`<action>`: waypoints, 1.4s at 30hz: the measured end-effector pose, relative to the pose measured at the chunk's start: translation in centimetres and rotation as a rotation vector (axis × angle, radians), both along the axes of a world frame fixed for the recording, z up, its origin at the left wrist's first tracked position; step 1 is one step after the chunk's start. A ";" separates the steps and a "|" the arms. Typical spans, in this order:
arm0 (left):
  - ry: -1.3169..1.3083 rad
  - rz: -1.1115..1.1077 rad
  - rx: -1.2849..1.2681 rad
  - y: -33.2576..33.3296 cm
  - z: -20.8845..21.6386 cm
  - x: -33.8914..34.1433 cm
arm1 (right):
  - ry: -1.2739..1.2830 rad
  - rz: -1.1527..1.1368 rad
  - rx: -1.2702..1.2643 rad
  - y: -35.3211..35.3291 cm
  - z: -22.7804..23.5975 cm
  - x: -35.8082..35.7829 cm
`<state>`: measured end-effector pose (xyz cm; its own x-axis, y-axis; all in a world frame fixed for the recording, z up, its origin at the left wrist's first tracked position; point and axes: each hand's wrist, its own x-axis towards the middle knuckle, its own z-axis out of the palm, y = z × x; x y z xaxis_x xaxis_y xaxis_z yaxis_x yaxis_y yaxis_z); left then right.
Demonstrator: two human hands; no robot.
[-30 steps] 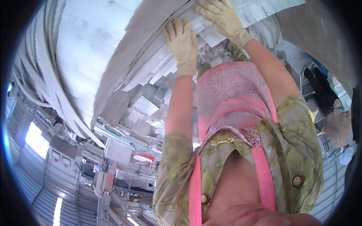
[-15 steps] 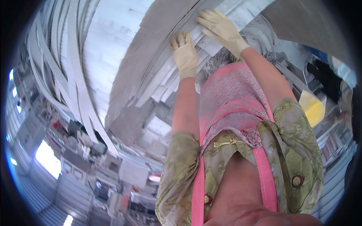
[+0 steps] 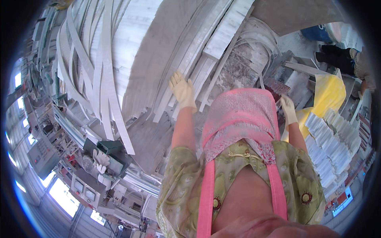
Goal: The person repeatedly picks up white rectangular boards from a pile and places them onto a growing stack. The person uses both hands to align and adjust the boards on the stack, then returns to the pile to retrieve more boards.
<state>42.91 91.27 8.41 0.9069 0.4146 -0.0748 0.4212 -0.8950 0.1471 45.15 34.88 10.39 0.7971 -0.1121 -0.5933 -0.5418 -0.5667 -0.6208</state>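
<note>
My left hand (image 3: 183,91), in a cream rubber glove, lies stretched out on the ends of long pale grey strips (image 3: 168,97), fingers extended. Beside them, thicker white boards (image 3: 228,29) run off toward the far edge of the surface. Over on the right, my right hand (image 3: 289,109), gloved the same way, hangs low beside my pink apron (image 3: 240,115). Its fingers look extended near a reddish-brown block-like object (image 3: 277,88); I see nothing held, though the fingers are small in view.
Long curved loose strips (image 3: 107,75) hang over a wide white slatted stack at the left. A yellow sheet (image 3: 331,93) and a white stacked bundle (image 3: 327,133) stand at the right. Farther off are a blue drum (image 3: 315,33) and another person's dark-clad legs (image 3: 335,59).
My right hand has left the white boards and swung down to the right, beside my apron. My left hand remains on the strips, nearer their close ends. The whole view has shifted.
</note>
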 end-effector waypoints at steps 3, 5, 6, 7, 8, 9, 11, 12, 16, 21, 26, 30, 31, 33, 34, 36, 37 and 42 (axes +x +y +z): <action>-0.014 0.071 -0.083 1.0 -0.3 -1.5 | 0.072 -0.009 0.088 -2.0 -1.3 -5.1; -0.247 0.048 0.206 1.6 0.0 -1.4 | 0.081 0.178 -0.087 -1.9 -2.2 -6.6; -0.114 0.049 0.067 2.1 0.3 -1.3 | -0.034 0.348 -0.288 -1.2 -3.0 -6.5; 0.105 0.133 0.065 2.2 0.4 -0.5 | -0.168 0.299 0.019 -1.3 -2.8 -7.0; 0.047 0.036 0.156 2.4 0.8 -0.6 | 0.056 0.246 0.044 -0.7 -3.2 -6.8; 0.037 0.044 0.150 2.4 1.1 -0.3 | 0.187 0.153 0.093 -0.7 -2.9 -7.0; 0.043 0.053 0.130 2.4 1.7 -0.3 | 0.181 0.049 0.195 -0.4 -2.6 -7.3; 0.079 0.071 0.125 2.3 2.1 -0.4 | 0.144 -0.022 0.244 -0.4 -2.3 -7.9; 0.040 0.019 0.084 2.6 2.8 -1.7 | 0.145 -0.118 0.265 -0.3 -3.7 -10.7; -0.192 -0.127 0.075 3.8 1.2 -4.0 | 0.052 -0.155 0.291 1.6 -11.5 -14.7; -0.455 -0.303 0.294 6.7 -5.1 -5.2 | -0.143 -0.129 0.140 5.6 -21.2 -19.0; -0.543 -0.309 0.494 9.1 -8.4 -3.1 | -0.183 -0.185 -0.146 12.7 -24.0 -29.4; -0.576 -0.267 0.642 9.2 -8.8 -2.1 | -0.350 0.371 -0.394 13.9 -23.6 -33.0; -0.373 -0.090 0.054 9.3 -9.2 -0.4 | -0.230 -0.176 -0.258 17.9 -22.8 -39.0; -0.378 -0.216 0.269 9.4 -9.4 -0.1 | -0.119 -0.129 -0.255 18.8 -22.2 -41.5; -0.553 -0.353 0.482 9.1 -9.8 0.4 | -0.236 -0.263 -0.259 20.8 -20.4 -47.5; -0.597 -0.356 0.477 9.5 -9.8 0.5 | -0.145 -0.380 -0.240 21.1 -19.6 -49.8; -0.461 -0.405 0.703 9.6 -9.4 0.7 | -0.189 -0.711 -0.406 23.1 -18.6 -61.0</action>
<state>43.65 100.89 -0.98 0.8700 -0.1262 0.4766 0.0926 -0.9077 -0.4093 -15.88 57.95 -8.20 0.5376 -0.8016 -0.2615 -0.7616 -0.3285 -0.5586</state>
